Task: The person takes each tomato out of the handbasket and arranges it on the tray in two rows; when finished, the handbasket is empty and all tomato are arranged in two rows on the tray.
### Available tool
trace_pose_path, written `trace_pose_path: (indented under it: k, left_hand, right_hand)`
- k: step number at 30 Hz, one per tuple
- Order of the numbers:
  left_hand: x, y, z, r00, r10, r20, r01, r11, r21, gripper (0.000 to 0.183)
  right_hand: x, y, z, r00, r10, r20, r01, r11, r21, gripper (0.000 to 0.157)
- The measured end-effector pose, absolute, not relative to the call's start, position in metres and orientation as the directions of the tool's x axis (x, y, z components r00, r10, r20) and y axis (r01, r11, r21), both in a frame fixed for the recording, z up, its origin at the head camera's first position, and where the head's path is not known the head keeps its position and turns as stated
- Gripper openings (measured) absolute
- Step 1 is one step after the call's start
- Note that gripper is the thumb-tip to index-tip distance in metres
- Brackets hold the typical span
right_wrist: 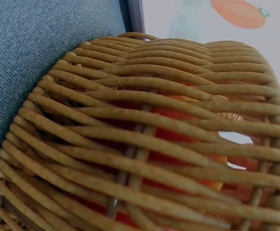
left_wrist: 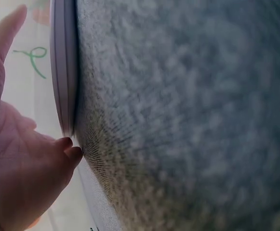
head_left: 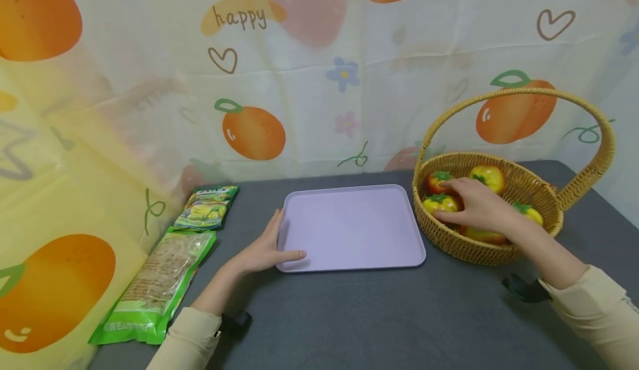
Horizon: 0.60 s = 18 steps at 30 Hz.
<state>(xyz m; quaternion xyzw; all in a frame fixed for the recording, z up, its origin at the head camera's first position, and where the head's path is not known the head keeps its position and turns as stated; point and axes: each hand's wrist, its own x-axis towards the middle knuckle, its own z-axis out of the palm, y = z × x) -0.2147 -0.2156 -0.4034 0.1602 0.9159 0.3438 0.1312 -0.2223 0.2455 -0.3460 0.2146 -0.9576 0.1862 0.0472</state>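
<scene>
My left hand (head_left: pixel 264 248) is at the near left corner of a pale purple tray (head_left: pixel 351 228), its fingers along the left rim and its thumb stretched over the corner. In the left wrist view, the fingertips (left_wrist: pixel 72 150) lie right at the tray's edge (left_wrist: pixel 64 67), low by the dark cloth. My right hand (head_left: pixel 474 203) reaches into a wicker basket (head_left: pixel 479 256), thumb and fingers around a yellow-red tomato (head_left: pixel 439 206) with a green top. Basket weave (right_wrist: pixel 144 115) hides most of this grip in the right wrist view. Another red tomato (head_left: pixel 435 181) sits just behind it.
More tomatoes, including a yellow one (head_left: pixel 489 177), lie in the basket, whose tall handle (head_left: pixel 519 91) arches above. At left are a green-edged food bag (head_left: pixel 155 281) and a smaller green packet (head_left: pixel 207 208). A fruit-print curtain (head_left: pixel 309 98) hangs behind the dark table (head_left: pixel 349 320).
</scene>
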Motion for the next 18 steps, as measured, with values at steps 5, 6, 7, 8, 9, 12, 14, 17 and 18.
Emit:
trace_pose_path:
  k: [5,6,7,8,9,12,14,17,18]
  left_hand:
    - [-0.2159,-0.2162,-0.4054,-0.885,0.423,-0.196,0.204,0.73,0.652,0.122]
    - [-0.2161,-0.216,-0.4057,-0.881,0.428,-0.201,0.207,0.732,0.649,0.122]
    - [-0.2165,-0.2157,-0.406,-0.878,0.431,-0.21,0.206,0.734,0.647,0.122]
    - [-0.2166,-0.2154,-0.4063,-0.874,0.437,-0.21,0.212,0.733,0.646,0.122]
    - [-0.2167,-0.2152,-0.4066,-0.873,0.439,-0.214,0.211,0.734,0.645,0.123]
    - [-0.2161,-0.2143,-0.4069,-0.865,0.454,-0.213,0.225,0.731,0.644,0.123]
    - [-0.2154,-0.2136,-0.4065,-0.862,0.459,-0.216,0.229,0.731,0.643,0.124]
    - [-0.2145,-0.213,-0.4062,-0.857,0.466,-0.219,0.232,0.73,0.643,0.124]
    - [-0.2144,-0.213,-0.4061,-0.857,0.467,-0.218,0.235,0.731,0.641,0.124]
  right_hand:
    - [-0.2249,0.2433,-0.3491,-0.894,-0.416,0.167,-0.449,0.835,-0.319,0.057]
    - [-0.2253,0.2431,-0.3493,-0.893,-0.419,0.165,-0.451,0.835,-0.315,0.056]
    - [-0.2257,0.243,-0.3497,-0.892,-0.422,0.164,-0.453,0.835,-0.312,0.055]
    - [-0.2261,0.243,-0.35,-0.891,-0.424,0.162,-0.454,0.836,-0.309,0.055]
    - [-0.2264,0.243,-0.3504,-0.891,-0.425,0.16,-0.454,0.836,-0.306,0.055]
    - [-0.2269,0.2428,-0.3514,-0.892,-0.426,0.151,-0.452,0.838,-0.304,0.056]
    - [-0.227,0.2425,-0.3523,-0.893,-0.426,0.142,-0.449,0.841,-0.303,0.057]
    - [-0.2266,0.2417,-0.3534,-0.893,-0.428,0.139,-0.45,0.842,-0.299,0.058]
    - [-0.2263,0.2414,-0.3536,-0.892,-0.43,0.139,-0.451,0.841,-0.299,0.057]
